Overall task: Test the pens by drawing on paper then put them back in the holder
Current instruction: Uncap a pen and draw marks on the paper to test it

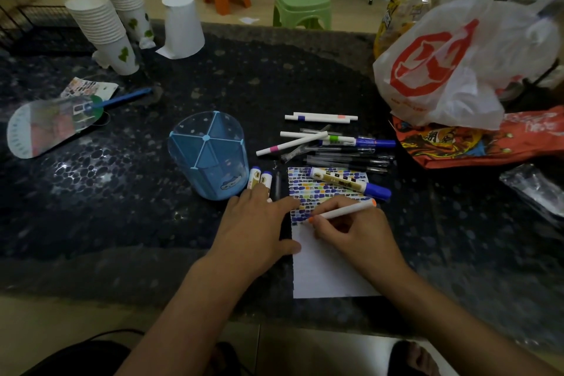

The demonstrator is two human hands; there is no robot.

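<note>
**Kid:** What are you doing now?

**Me:** I am trying out the orange pen (343, 211). My right hand (351, 235) has its grip pinched tight around it, low down near the tip. The tip sits on the paper (329, 272), right where the rows of little colored marks end.

**Kid:** And your other hand?

**Me:** My left hand (259, 223) lies flat with the fingers spread out. It rests by the left edge of the paper, and I think that helps the sheet stay put.

**Kid:** How do you do it well?

**Me:** I press softly and make one small mark in the white part, next to the last one. If color shows, the pen works.

**Kid:** Where does it go after?

**Me:** Into the blue holder (210, 156), just up and left of my left hand. It looks empty to me. The other pens (335, 143) lie in a heap on the counter (122, 198) above the paper, and a fat blue marker (351, 182) lies across the top of the sheet.
</note>
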